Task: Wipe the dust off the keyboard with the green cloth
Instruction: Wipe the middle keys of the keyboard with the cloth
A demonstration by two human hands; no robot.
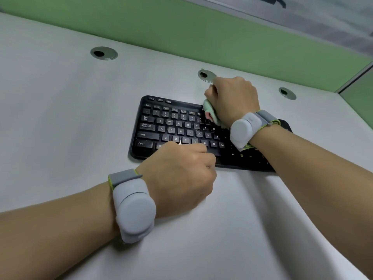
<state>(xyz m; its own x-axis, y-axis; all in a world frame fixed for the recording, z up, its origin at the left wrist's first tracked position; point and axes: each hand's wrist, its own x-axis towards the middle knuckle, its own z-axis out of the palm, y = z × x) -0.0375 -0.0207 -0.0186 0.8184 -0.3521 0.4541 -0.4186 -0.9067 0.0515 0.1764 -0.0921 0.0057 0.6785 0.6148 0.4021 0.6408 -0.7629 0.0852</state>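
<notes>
The right hand point(234, 100) is gripping the cloth point(211, 113) on the keyboard point(171, 128), the left hand point(179, 174) is gripping its near edge.

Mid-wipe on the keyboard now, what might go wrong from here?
The bunched green cloth in the right hand covers few keys per pass, so dust may remain. The left hand holds only the front edge of the keyboard, which could slide on the smooth desk.
</notes>
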